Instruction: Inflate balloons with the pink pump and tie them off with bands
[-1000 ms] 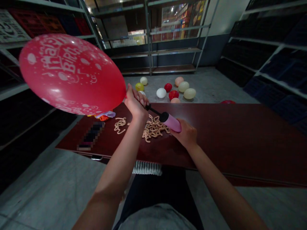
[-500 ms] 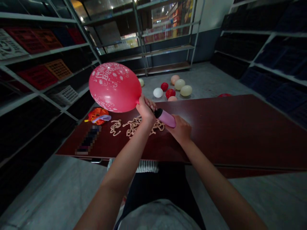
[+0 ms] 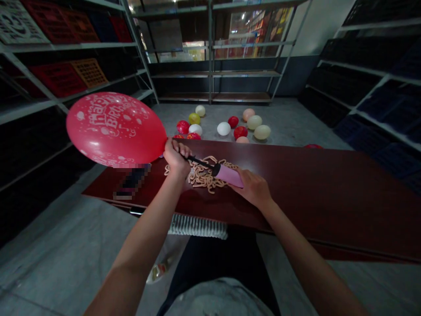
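Observation:
A large red balloon [image 3: 115, 127] with white birthday print is inflated at the left. My left hand [image 3: 176, 156] is closed around its neck, where the front end of a balloon pump [image 3: 228, 174] goes into my grip. The exact join is hidden by my fingers. My right hand [image 3: 255, 186] wraps the pump's pink body, and a black rod shows between my two hands. Below the pump, a heap of tan, curly balloon-like strands [image 3: 205, 177] lies on the dark red table [image 3: 315, 188].
A blurred-out dark phone-like object [image 3: 133, 181] lies on the table's left. Several balloons, among them a white balloon [image 3: 223, 128] and a yellow balloon [image 3: 194, 118], rest on the floor beyond. Metal shelves [image 3: 210, 74] stand behind, with crates [image 3: 88, 72] at left.
My left hand and the balloon have moved left, away from my right hand, baring the pump's black rod. The balloon looks bigger. The camera view has shifted too.

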The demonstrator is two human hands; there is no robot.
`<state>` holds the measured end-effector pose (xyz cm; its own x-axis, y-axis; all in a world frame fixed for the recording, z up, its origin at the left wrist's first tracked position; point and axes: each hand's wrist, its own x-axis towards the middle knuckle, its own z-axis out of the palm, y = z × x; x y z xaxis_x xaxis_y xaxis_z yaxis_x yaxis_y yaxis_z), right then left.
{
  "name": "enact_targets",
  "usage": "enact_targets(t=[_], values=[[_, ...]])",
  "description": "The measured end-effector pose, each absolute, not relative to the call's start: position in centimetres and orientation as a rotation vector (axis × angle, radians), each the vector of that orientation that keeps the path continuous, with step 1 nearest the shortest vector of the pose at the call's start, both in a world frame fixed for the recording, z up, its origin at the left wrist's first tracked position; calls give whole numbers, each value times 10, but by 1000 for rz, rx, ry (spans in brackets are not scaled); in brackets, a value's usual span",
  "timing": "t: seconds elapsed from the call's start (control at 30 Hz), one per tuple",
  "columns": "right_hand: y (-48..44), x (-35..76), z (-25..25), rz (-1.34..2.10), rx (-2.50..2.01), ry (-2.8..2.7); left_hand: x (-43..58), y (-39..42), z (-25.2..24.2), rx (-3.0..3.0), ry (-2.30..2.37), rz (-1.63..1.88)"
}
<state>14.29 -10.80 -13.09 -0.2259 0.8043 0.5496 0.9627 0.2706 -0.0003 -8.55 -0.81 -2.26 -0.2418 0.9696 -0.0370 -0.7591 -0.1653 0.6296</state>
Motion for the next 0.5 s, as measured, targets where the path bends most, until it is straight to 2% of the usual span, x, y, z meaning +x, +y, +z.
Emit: enact_targets(t=[0.23,0.5], values=[[-106,142,-129,-421,-1560,-2199,-139,6,-32,360,681,1774],[-104,150,-129,-386,-1682,-1982,-108,2,-28,333,615,1853]])
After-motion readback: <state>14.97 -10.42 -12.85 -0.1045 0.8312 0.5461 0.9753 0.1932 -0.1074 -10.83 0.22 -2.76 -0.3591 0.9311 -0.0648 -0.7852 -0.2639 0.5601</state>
